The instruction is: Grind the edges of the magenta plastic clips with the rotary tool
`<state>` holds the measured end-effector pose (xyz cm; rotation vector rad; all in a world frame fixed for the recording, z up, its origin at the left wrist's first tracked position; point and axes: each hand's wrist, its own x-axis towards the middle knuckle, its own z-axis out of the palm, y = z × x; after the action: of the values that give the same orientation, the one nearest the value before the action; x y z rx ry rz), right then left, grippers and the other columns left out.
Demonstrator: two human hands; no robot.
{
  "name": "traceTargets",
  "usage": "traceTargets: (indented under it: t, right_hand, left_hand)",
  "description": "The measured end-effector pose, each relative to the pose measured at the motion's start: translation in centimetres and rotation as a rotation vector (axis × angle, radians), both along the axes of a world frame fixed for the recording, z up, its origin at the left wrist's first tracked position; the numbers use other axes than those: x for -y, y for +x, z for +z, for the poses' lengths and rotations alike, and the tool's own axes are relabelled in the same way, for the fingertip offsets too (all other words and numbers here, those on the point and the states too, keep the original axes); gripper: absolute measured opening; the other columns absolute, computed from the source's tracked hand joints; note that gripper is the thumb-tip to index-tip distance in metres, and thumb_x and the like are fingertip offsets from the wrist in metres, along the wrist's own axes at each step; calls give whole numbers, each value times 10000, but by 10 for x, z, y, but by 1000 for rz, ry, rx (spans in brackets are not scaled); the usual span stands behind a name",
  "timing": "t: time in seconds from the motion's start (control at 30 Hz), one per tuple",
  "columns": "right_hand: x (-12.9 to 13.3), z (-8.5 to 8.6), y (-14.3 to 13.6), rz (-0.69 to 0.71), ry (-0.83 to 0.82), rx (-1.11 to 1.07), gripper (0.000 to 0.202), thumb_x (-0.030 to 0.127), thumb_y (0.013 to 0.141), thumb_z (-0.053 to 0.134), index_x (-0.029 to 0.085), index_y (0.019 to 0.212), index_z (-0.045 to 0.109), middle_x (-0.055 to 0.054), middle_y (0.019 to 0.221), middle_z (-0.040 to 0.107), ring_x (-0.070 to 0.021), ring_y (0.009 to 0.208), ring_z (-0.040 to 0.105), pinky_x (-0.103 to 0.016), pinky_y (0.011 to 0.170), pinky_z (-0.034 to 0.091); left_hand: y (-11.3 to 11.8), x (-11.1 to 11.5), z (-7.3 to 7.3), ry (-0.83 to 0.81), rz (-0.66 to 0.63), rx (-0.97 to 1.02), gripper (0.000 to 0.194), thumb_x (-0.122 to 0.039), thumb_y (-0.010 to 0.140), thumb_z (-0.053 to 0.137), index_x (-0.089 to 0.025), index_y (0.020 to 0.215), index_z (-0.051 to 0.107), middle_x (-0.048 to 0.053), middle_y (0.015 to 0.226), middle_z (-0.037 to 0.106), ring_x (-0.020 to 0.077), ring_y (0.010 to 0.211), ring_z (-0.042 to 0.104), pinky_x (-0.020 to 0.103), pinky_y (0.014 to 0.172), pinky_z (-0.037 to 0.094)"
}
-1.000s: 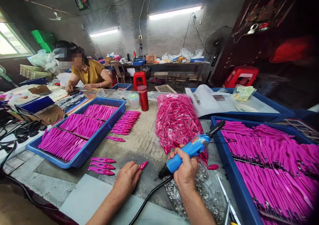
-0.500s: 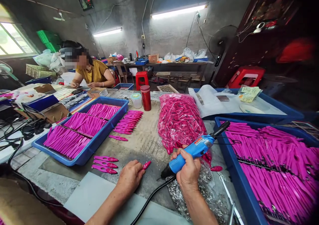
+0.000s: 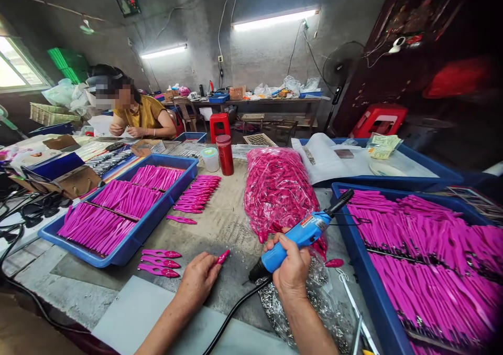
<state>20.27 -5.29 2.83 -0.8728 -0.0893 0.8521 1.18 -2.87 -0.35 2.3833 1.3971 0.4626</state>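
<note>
My left hand (image 3: 199, 277) rests on the dark work mat, its fingers closed on a pink piece (image 3: 223, 256) whose glossy tip sticks out to the right. My right hand (image 3: 291, 266) is wrapped round a blue electric screwdriver (image 3: 293, 244). The tool slants, its black nose low on the left, close to the mat and right of the pink piece. Tiny metal parts (image 3: 237, 234) lie scattered behind my hands. Three pink pieces (image 3: 159, 264) lie left of my left hand, and a row of several more (image 3: 196, 195) lies farther back.
Blue trays of pink parts stand left (image 3: 118, 255) and right (image 3: 363, 271). A bulging bag of pink parts (image 3: 279, 187) sits behind the screwdriver. A red tumbler (image 3: 225, 156), a bag of small metal parts (image 3: 275, 308), scissors (image 3: 356, 305) and a black cable (image 3: 231, 315) are around. A person (image 3: 145, 114) sits back left.
The whole view has shifted slightly, with things appearing a little farther left. Both hands keep their holds. The seated person's hands have come up and closer together.
</note>
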Motion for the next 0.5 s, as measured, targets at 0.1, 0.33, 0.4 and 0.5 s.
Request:
traceTargets:
  t: [0.1,0.33,0.4,0.5]
  right_hand:
    - [-1,0,0,0,7,-11,389,300,514,689,190,819,474,63,505,515,-130,416,493,-243,403,393]
    - [-1,0,0,14,2,13,379,318,541,666,195,832,457,70,520,502,-123,420,495,-236,403,393]
    - [-1,0,0,16,0,17,384,321,541,665,196,837,455,70,524,501,-123,424,497,-234,404,393]
    - [-1,-1,1,16,-2,18,382,320,544,666,195,839,457,70,528,504,-123,427,500,-237,413,398]
  left_hand:
    - [0,-1,0,1,8,31,265,-276,845,391,-190,720,608,20,672,567,141,650,555,224,589,427]
    - [-2,0,1,-17,7,49,293,-310,848,385,-197,711,617,25,673,572,141,641,554,227,597,432]
    - [-2,0,3,-35,6,70,296,-317,847,386,-197,715,623,24,676,577,138,638,557,225,600,434]
    - [-2,-2,8,-88,15,105,302,-334,847,387,-199,726,629,14,670,580,132,628,559,217,586,430]
